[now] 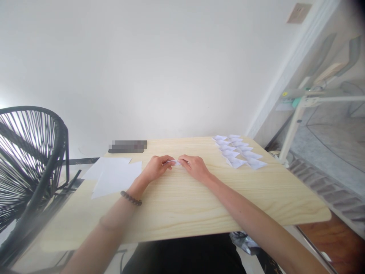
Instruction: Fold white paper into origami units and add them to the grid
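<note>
Between my two hands is a small piece of folded white paper (177, 163), low over the middle of the table. My left hand (158, 167), with a dark beaded bracelet on its wrist, pinches the paper's left end. The right end is pinched by the fingers of my right hand (195, 166). Much of the paper is hidden behind my fingers, so its exact shape cannot be made out. Two rows of folded white paper pieces (235, 161) stand at the table's right side. Flat white sheets (118, 180) lie on the left, near my left forearm.
The pale wooden table (182, 213) stands against a white wall (171, 68). A dark pixelated object (127, 147) rests at its back left. To the left is a black corded chair (31, 160); to the right, a white metal frame (295, 125).
</note>
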Demonstrator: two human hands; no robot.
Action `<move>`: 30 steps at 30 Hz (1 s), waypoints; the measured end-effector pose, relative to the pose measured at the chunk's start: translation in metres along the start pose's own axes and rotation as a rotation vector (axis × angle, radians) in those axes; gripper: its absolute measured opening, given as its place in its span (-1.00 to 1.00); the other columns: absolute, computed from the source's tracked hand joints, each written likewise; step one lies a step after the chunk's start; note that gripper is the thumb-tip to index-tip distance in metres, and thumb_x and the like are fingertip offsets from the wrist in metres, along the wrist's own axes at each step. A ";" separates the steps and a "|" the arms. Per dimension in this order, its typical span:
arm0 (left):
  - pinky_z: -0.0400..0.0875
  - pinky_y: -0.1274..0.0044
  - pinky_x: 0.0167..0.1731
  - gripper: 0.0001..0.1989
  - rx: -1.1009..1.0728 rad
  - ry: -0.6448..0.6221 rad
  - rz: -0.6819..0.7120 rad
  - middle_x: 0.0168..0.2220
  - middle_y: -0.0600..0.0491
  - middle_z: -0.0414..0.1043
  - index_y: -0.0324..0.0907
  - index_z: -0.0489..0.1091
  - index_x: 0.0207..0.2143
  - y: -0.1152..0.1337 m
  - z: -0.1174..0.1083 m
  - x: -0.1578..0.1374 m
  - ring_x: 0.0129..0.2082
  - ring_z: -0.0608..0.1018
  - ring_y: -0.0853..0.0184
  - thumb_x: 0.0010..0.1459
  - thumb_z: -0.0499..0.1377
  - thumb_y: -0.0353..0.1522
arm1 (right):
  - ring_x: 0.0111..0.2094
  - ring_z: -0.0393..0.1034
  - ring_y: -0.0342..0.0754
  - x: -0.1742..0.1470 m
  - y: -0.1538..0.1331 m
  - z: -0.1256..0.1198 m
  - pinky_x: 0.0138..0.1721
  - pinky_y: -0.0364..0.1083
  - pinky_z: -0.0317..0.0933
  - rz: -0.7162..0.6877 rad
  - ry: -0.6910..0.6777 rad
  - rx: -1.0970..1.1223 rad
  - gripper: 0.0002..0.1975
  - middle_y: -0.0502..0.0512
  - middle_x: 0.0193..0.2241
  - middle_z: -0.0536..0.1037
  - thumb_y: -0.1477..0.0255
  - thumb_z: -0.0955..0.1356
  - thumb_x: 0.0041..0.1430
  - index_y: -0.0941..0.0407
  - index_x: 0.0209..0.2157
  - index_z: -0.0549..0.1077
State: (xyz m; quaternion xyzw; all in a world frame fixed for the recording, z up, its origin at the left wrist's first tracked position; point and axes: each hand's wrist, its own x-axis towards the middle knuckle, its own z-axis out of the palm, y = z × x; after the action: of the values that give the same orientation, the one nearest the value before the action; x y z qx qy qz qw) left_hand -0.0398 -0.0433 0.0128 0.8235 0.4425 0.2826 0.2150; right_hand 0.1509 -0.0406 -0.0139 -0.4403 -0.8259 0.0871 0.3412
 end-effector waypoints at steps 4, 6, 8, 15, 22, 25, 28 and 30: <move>0.28 0.66 -0.48 -0.70 -0.017 -0.001 0.011 -0.54 0.10 0.50 -0.20 0.45 -0.32 0.000 0.000 -0.001 -0.55 0.47 0.43 0.13 0.00 -0.23 | -0.46 0.38 -0.18 0.000 0.001 -0.001 -0.40 -0.23 0.08 0.016 0.003 0.019 -0.79 -0.05 -0.47 0.53 0.33 0.19 0.19 0.04 -0.32 0.43; 0.27 0.66 -0.51 -0.69 -0.007 0.008 0.019 -0.54 0.10 0.50 -0.20 0.45 -0.32 0.001 0.000 -0.001 -0.58 0.45 0.45 0.13 -0.01 -0.23 | -0.47 0.38 -0.18 0.000 0.001 -0.001 -0.40 -0.23 0.09 0.037 0.020 0.042 -0.79 -0.05 -0.47 0.54 0.30 0.21 0.17 0.04 -0.35 0.44; 0.25 0.66 -0.53 -0.69 0.006 0.027 0.024 -0.53 0.10 0.50 -0.19 0.46 -0.32 0.002 0.000 -0.002 -0.62 0.42 0.47 0.13 -0.01 -0.23 | -0.48 0.39 -0.17 0.000 0.000 0.000 -0.42 -0.23 0.10 0.076 0.050 0.063 -0.78 -0.04 -0.47 0.54 0.27 0.22 0.15 0.06 -0.36 0.44; 0.25 0.66 -0.55 -0.69 -0.003 0.017 0.059 -0.49 0.08 0.51 -0.21 0.46 -0.32 0.004 -0.002 -0.002 -0.60 0.42 0.46 0.14 -0.02 -0.26 | -0.46 0.41 -0.17 -0.001 0.000 0.002 -0.44 -0.24 0.09 0.038 0.035 0.077 -0.77 -0.04 -0.48 0.54 0.31 0.19 0.18 0.07 -0.37 0.43; 0.31 0.63 -0.41 -0.73 -0.064 -0.014 0.075 -0.36 0.07 0.50 -0.20 0.43 -0.31 0.005 -0.001 -0.002 -0.44 0.47 0.41 0.12 0.00 -0.26 | -0.45 0.38 -0.19 -0.002 0.000 -0.001 -0.41 -0.24 0.09 -0.023 -0.004 0.130 -0.76 -0.03 -0.44 0.54 0.31 0.20 0.17 0.07 -0.37 0.46; 0.30 0.64 -0.40 -0.75 -0.056 0.020 0.091 -0.37 0.07 0.49 -0.21 0.43 -0.34 0.006 0.000 -0.003 -0.43 0.46 0.41 0.10 0.02 -0.27 | -0.46 0.36 -0.21 -0.002 -0.002 -0.002 -0.41 -0.25 0.09 -0.038 -0.004 0.178 -0.76 -0.04 -0.42 0.54 0.29 0.21 0.16 0.08 -0.36 0.46; 0.30 0.65 -0.41 -0.76 -0.039 0.046 0.092 -0.38 0.08 0.49 -0.21 0.43 -0.35 0.008 0.000 -0.004 -0.42 0.47 0.41 0.10 0.01 -0.29 | -0.46 0.35 -0.21 -0.002 -0.003 -0.002 -0.41 -0.25 0.08 -0.047 -0.004 0.203 -0.76 -0.03 -0.43 0.53 0.30 0.21 0.16 0.09 -0.36 0.46; 0.30 0.65 -0.43 -0.76 -0.034 0.043 0.091 -0.38 0.08 0.50 -0.20 0.43 -0.34 0.009 0.001 -0.005 -0.42 0.47 0.41 0.10 0.01 -0.30 | -0.47 0.34 -0.21 -0.002 -0.003 -0.002 -0.42 -0.25 0.08 -0.053 -0.007 0.196 -0.75 -0.02 -0.45 0.53 0.31 0.21 0.16 0.10 -0.37 0.46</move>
State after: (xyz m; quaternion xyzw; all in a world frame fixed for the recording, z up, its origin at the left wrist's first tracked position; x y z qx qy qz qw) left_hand -0.0361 -0.0517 0.0161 0.8328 0.4040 0.3172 0.2064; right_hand 0.1506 -0.0440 -0.0118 -0.3828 -0.8258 0.1599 0.3820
